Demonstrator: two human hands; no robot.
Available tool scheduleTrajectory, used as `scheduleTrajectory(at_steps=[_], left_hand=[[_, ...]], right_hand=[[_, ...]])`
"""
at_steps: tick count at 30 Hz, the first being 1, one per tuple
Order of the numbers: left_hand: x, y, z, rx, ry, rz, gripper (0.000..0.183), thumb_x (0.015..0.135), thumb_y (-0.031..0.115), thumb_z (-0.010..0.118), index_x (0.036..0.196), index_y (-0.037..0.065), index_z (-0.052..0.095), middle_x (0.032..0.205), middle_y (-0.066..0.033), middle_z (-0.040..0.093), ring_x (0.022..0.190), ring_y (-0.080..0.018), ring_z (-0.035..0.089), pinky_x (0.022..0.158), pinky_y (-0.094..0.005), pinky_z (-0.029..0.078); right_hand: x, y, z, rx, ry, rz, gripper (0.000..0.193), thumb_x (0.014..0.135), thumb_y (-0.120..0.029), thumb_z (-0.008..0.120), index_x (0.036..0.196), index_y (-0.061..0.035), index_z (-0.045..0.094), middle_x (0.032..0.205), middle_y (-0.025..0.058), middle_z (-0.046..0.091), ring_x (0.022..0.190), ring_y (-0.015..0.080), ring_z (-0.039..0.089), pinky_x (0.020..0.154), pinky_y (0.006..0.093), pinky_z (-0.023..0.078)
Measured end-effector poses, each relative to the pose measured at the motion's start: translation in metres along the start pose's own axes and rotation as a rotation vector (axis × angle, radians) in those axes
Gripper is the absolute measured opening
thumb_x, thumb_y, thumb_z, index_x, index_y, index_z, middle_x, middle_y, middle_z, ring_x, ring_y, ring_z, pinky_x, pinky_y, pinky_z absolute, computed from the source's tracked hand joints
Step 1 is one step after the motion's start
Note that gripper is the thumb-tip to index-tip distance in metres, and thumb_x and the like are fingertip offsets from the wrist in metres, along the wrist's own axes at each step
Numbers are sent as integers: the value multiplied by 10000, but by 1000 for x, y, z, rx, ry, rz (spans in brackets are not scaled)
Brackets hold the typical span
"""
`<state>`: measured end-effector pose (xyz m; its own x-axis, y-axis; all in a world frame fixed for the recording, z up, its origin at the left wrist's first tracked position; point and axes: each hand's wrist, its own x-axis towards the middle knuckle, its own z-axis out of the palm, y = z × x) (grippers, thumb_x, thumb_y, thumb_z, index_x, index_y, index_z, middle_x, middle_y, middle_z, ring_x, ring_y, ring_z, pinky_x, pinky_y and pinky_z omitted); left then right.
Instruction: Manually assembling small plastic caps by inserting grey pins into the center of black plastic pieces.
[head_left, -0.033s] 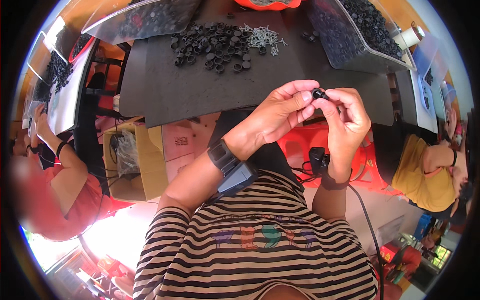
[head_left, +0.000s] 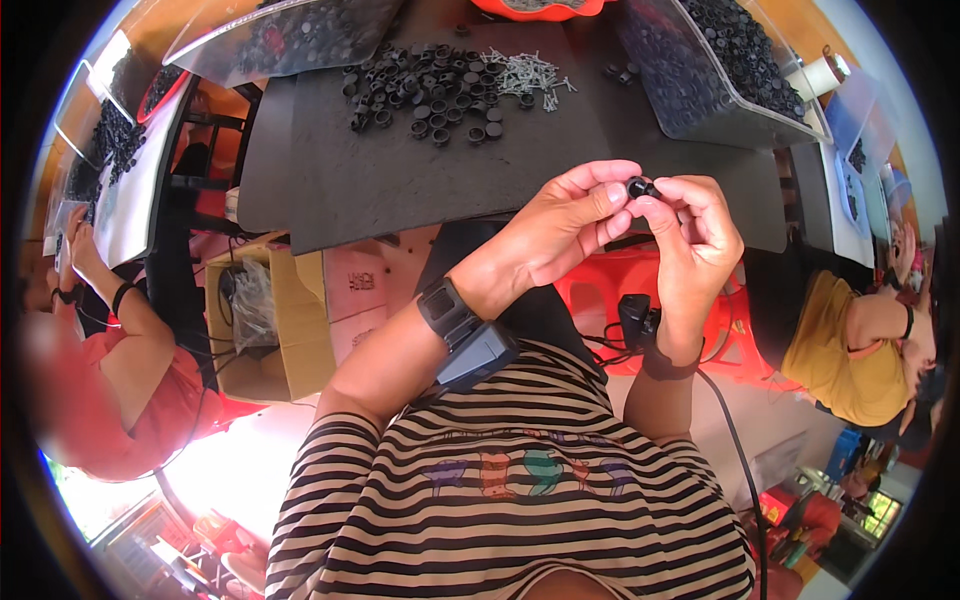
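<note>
So in the head view, the left hand [head_left: 570,215] and right hand [head_left: 695,225] are meeting near the front edge of the dark counter [head_left: 370,190], and they're both gripping the same small black part [head_left: 641,187]. The left one is pinching it between thumb and fingers from one side, and the right one is clamping its other end with the fingertips. The part's exact shape is getting kinda lost behind the fingers, so I can't tell much more there.

Further back on the counter, a messy heap of black round pieces [head_left: 430,95] is lying loose, some looking like rings, others like flat caps. A pile of thin silvery screws [head_left: 525,75] is sitting right up against its right side. Two clear bins full of dark parts are flanking all that, the left bin [head_left: 215,62] and the right bin [head_left: 690,120], and an orange-red bowl [head_left: 537,10] is peeking in at the top. Down left, an open cardboard box [head_left: 305,325] is holding a crumpled clear plastic bag [head_left: 255,305].
</note>
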<state>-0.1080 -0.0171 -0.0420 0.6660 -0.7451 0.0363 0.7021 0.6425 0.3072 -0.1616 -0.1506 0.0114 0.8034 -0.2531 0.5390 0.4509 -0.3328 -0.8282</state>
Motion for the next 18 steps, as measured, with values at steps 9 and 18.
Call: scheduleTrajectory(at_steps=[9,18], left_hand=[[5,0,-4,-15,32,-15,234,951,54,547,1181,62,588,1102,-78,634,955,-147,622,839,-251,553],[5,-3,-5,-19,32,-24,246,946,50,554,1190,60,581,1095,-76,631,954,-143,620,852,-245,552]], right_hand=[[4,1,-6,24,-16,18,173,781,94,699,938,46,646,918,84,606,785,105,575,668,222,475],[6,-2,-8,-10,-69,17,169,779,103,694,932,45,653,925,88,607,779,114,585,676,223,484]])
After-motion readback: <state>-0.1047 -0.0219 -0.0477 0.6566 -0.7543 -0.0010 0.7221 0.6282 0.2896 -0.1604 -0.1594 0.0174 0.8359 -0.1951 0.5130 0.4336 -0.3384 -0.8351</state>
